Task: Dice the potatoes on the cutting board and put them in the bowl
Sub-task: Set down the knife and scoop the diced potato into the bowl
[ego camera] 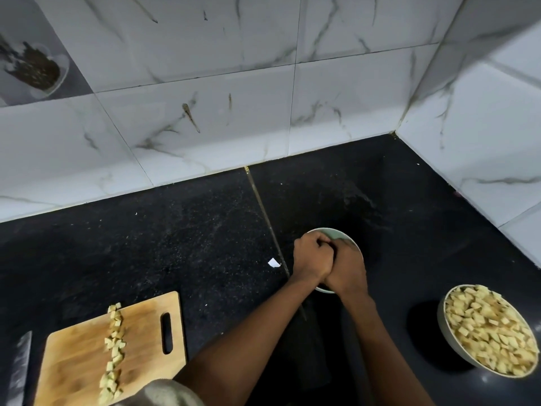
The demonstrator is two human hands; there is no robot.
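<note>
Wooden board [87, 347] carrying potato cubes [114, 344]. Left hand [311, 259] and right hand [347, 266] curled together over green bowl [333, 233]; contents hidden, grip unclear.

Wooden cutting board [82, 347] — glossy speckled countertop [175, 244]

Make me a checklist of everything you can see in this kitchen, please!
Surface: black speckled counter, seam running across it.
Job's things: cutting board with a row of diced potato; full bowl of diced potato at right; small bowl under the hands; knife at left edge.
Clutter: white scrap.
Grippers: left hand and right hand pressed together over the small bowl; contents hidden.
Cables: nothing seen.
Surroundings: marbled white wall tiles.
</note>
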